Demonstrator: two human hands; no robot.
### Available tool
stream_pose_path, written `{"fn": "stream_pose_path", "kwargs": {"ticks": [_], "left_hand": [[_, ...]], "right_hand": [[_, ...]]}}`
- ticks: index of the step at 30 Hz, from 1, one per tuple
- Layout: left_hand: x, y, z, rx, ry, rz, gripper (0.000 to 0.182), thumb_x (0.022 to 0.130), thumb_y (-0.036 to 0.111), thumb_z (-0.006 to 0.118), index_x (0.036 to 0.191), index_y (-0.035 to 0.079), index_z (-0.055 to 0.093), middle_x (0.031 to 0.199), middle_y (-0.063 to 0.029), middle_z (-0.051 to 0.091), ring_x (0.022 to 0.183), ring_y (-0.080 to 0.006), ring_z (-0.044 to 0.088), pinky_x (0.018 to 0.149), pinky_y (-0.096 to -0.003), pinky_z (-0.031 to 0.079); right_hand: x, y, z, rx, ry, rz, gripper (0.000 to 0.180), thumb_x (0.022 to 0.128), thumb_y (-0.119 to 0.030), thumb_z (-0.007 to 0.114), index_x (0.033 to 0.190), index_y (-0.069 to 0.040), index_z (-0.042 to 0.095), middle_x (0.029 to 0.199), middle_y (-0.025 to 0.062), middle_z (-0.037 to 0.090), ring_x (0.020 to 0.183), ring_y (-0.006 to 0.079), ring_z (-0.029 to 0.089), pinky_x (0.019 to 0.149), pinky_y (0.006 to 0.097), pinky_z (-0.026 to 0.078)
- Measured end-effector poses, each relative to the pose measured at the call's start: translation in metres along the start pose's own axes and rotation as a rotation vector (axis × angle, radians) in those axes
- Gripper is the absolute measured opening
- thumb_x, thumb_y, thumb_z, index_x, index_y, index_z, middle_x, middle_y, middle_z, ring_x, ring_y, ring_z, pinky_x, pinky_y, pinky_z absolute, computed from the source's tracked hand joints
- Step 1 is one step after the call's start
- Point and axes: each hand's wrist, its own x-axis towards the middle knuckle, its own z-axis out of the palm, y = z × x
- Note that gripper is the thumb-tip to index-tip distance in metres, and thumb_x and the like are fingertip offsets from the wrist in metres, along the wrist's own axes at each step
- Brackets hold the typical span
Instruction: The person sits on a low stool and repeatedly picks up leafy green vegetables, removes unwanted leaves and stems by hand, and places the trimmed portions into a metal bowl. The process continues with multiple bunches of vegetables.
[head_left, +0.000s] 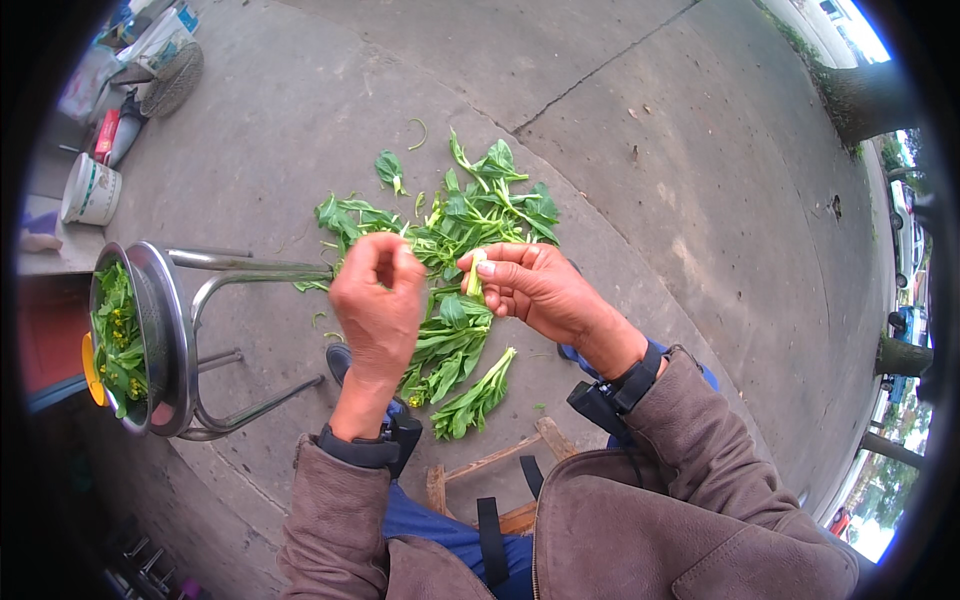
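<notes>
Between the thumb and fingers of my right hand (544, 292) is a short, pale green stem piece (475, 274), held upright. Just to its left, my left hand (380, 300) has thumb and fingertips pinched together; whether a thin strip is between them is too small to see. Beneath both hands, a loose heap of leafy greens (480, 210) covers the concrete. Closer to me lie a bunch of greens (450, 349) with a few yellow flowers and a smaller bunch (480, 401) with its cut stems pointing away. A single leaf (388, 166) lies beyond the heap.
On my left, a steel colander (154, 360) of flowering greens (120, 330) rests on a metal-legged stool (225, 279). Farther off stand a white bucket (91, 191) and a wire-mesh strainer (174, 81). A wooden frame (555, 439) is between my legs. Tree trunks (866, 101) and vehicles line the right.
</notes>
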Motion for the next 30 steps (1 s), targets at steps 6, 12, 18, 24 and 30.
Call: {"fn": "stream_pose_path", "kwargs": {"ticks": [6,12,18,24,30], "left_hand": [[0.009,-0.011,-0.007,0.072,-0.182,-0.038,0.015,0.094,0.003,0.057,0.107,0.001,0.065,0.079,-0.002,0.067,0.067,-0.0088,0.058,0.063,-0.0253,0.049],[-0.006,0.003,0.0,-0.116,-0.368,-0.16,0.017,0.097,0.004,0.057,0.109,0.0,0.068,0.089,-0.0038,0.072,0.077,-0.0056,0.06,0.067,-0.0219,0.048],[-0.006,0.015,0.002,-0.151,-0.382,0.014,0.018,0.089,-0.001,0.063,0.106,0.0,0.068,0.088,-0.0064,0.071,0.072,-0.0097,0.065,0.056,-0.0239,0.049],[-0.005,0.013,0.003,-0.11,-0.413,0.126,0.014,0.086,0.002,0.069,0.1,0.0,0.069,0.085,-0.007,0.068,0.069,-0.0118,0.063,0.054,-0.0255,0.048],[-0.006,0.005,-0.003,-0.046,-0.424,-0.059,0.012,0.091,0.007,0.068,0.1,0.0,0.068,0.082,-0.0043,0.069,0.072,-0.0094,0.063,0.061,-0.0251,0.049]], "right_hand": [[0.002,0.0,-0.003,0.113,0.126,-0.057,0.023,0.096,-0.017,0.069,0.113,-0.003,0.064,0.095,0.0036,0.071,0.073,0.009,0.069,0.063,0.0201,0.058],[0.003,0.001,-0.003,0.055,0.212,-0.09,0.021,0.096,-0.02,0.071,0.106,-0.004,0.063,0.095,0.0063,0.071,0.075,0.0113,0.07,0.063,0.0207,0.059],[0.003,0.002,-0.001,-0.023,0.23,-0.126,0.022,0.095,-0.022,0.072,0.103,-0.004,0.063,0.091,0.0073,0.071,0.073,0.012,0.071,0.064,0.0216,0.059],[0.003,0.0,0.002,-0.092,0.272,-0.099,0.029,0.091,-0.027,0.077,0.095,-0.002,0.063,0.088,0.0097,0.071,0.072,0.0146,0.071,0.061,0.0235,0.059],[0.002,0.001,0.004,-0.19,0.219,-0.11,0.034,0.096,-0.035,0.069,0.096,-0.002,0.063,0.088,0.0093,0.07,0.068,0.0145,0.069,0.059,0.0251,0.058]]}}
